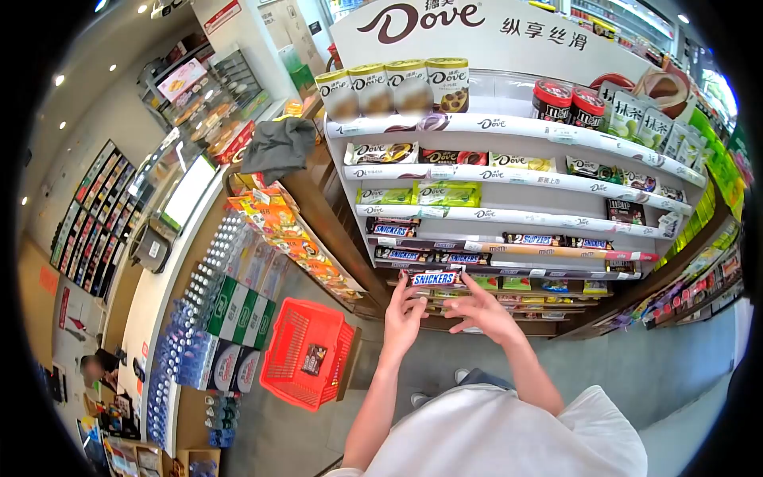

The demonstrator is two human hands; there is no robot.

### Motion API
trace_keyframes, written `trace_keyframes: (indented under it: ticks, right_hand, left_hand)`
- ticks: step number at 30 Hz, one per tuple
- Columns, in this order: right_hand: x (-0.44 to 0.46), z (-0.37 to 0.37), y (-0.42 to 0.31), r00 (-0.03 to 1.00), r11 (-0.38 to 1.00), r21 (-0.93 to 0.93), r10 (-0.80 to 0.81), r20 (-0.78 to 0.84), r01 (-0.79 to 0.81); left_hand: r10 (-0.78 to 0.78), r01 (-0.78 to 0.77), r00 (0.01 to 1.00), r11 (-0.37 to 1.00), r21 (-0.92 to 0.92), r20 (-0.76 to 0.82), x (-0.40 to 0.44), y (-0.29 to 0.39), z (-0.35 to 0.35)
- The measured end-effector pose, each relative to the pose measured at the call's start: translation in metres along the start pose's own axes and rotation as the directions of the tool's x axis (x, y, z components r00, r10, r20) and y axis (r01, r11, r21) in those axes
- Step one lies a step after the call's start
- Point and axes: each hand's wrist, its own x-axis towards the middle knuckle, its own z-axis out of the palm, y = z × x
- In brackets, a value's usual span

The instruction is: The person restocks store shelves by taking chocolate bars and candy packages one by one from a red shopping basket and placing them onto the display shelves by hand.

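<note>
A Snickers bar [435, 279] is held level between my two hands, its label facing me. My left hand [404, 314] pinches its left end. At its right end are the thumb and fingers of my right hand [483, 310], with the other fingers spread. Just beyond the bar, more Snickers bars [463, 258] lie on a lower level of the curved Dove shelf [509, 213]. To the left of my arms stands a red basket [274, 350] with a small dark brown packet [314, 359] inside.
Stacked bottled drinks [187, 318] and a long counter [131, 318] run along the left. Orange snack bags [294, 238] hang beside the shelf, under a dark cloth [278, 145]. A person [99, 367] is at the lower left. Another goods rack [660, 294] stands on the right.
</note>
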Motion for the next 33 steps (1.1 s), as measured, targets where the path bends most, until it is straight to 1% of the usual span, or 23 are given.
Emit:
trace_keyframes:
  ticks: [1,2,3,4,8,10,11,13,14,15,17,20,21,22,23,25,26,27,29,31,33]
  right_hand:
    - [0.0,0.006,0.003,1.0,1.0,0.008,-0.008,0.001,0.008]
    - [0.001,0.009,0.007,1.0,1.0,0.015,-0.023,0.003,0.023]
    - [-0.002,0.014,0.007,1.0,1.0,0.005,-0.02,-0.024,0.021]
    - [-0.006,0.019,0.006,0.999,0.999,-0.028,-0.031,-0.037,0.03]
    - [-0.018,0.024,0.007,0.994,0.994,-0.098,-0.056,-0.093,0.047]
    - [-0.016,0.021,0.01,0.988,0.992,-0.111,-0.072,-0.136,0.057]
    - [-0.011,0.019,0.011,0.988,0.992,-0.111,-0.08,-0.13,0.066]
    - [-0.003,0.016,0.007,0.988,0.994,-0.073,-0.084,-0.128,0.076]
    - [0.003,0.017,0.003,0.983,0.992,-0.104,-0.093,-0.161,0.076]
    - [0.011,0.015,-0.001,0.985,0.992,-0.103,-0.091,-0.145,0.076]
    - [0.029,0.009,-0.006,0.975,0.989,-0.104,-0.123,-0.187,0.105]
    - [0.05,0.002,-0.02,0.967,0.986,-0.103,-0.148,-0.207,0.129]
    - [0.058,-0.004,-0.02,0.966,0.986,-0.098,-0.151,-0.21,0.133]
    - [0.065,-0.009,-0.022,0.966,0.987,-0.086,-0.152,-0.212,0.136]
    - [0.072,-0.014,-0.023,0.97,0.99,-0.083,-0.133,-0.206,0.118]
    - [0.085,-0.022,-0.023,0.974,0.992,-0.07,-0.118,-0.195,0.107]
    - [0.093,-0.026,-0.022,0.973,0.992,-0.097,-0.098,-0.21,0.079]
    - [0.101,-0.029,-0.02,0.972,0.991,-0.125,-0.076,-0.224,0.049]
    - [0.113,-0.037,-0.017,0.971,0.988,-0.146,-0.074,-0.227,0.041]
    - [0.116,-0.04,-0.021,0.977,0.978,-0.206,-0.006,-0.214,-0.039]
    - [0.115,-0.041,-0.022,0.983,0.971,-0.229,0.02,-0.185,-0.063]
  left_hand:
    - [0.001,-0.001,1.0,1.0,-0.008,0.019,0.002,-0.001,-0.004]
    - [0.039,-0.039,0.999,0.999,0.002,0.027,0.004,-0.004,-0.008]
    - [0.072,-0.073,0.997,0.997,0.005,0.033,0.005,-0.008,-0.009]
    - [0.072,-0.072,0.997,0.997,-0.001,0.043,0.006,-0.01,-0.01]
    - [0.065,-0.056,0.995,0.993,-0.104,0.079,-0.001,-0.027,0.0]
    - [0.027,-0.006,0.992,0.985,-0.175,0.119,0.0,-0.034,0.003]
    - [0.002,0.022,0.991,0.984,-0.177,0.133,0.003,-0.035,0.004]
    - [-0.002,0.023,0.991,0.987,-0.157,0.132,0.014,-0.028,0.007]
    - [0.003,0.015,0.993,0.988,-0.155,0.117,0.021,-0.023,0.008]
    - [0.008,0.011,0.992,0.988,-0.154,0.127,0.03,-0.016,0.009]
    - [0.018,0.0,0.991,0.991,-0.136,0.133,0.048,-0.008,0.01]
    - [0.061,-0.054,0.988,0.997,-0.056,0.142,0.081,-0.011,0.017]
    - [0.055,-0.051,0.989,0.998,-0.038,0.138,0.088,-0.008,0.021]
    - [0.017,-0.015,0.992,1.0,-0.015,0.126,0.095,-0.005,0.026]
    - [-0.02,0.02,0.993,1.0,0.006,0.113,0.1,-0.003,0.031]
    - [-0.033,0.028,0.994,0.998,0.055,0.102,0.114,-0.014,0.038]
    - [-0.015,0.013,0.996,1.0,0.021,0.084,0.118,-0.021,0.042]
    - [0.03,-0.033,0.997,0.999,0.041,0.078,0.123,-0.026,0.044]
    - [0.024,-0.027,1.0,0.992,0.124,0.02,0.13,-0.04,0.048]
    - [0.016,-0.017,1.0,0.994,0.111,0.004,0.13,-0.035,0.051]
    - [-0.013,0.02,0.998,0.992,0.121,-0.06,0.126,-0.028,0.053]
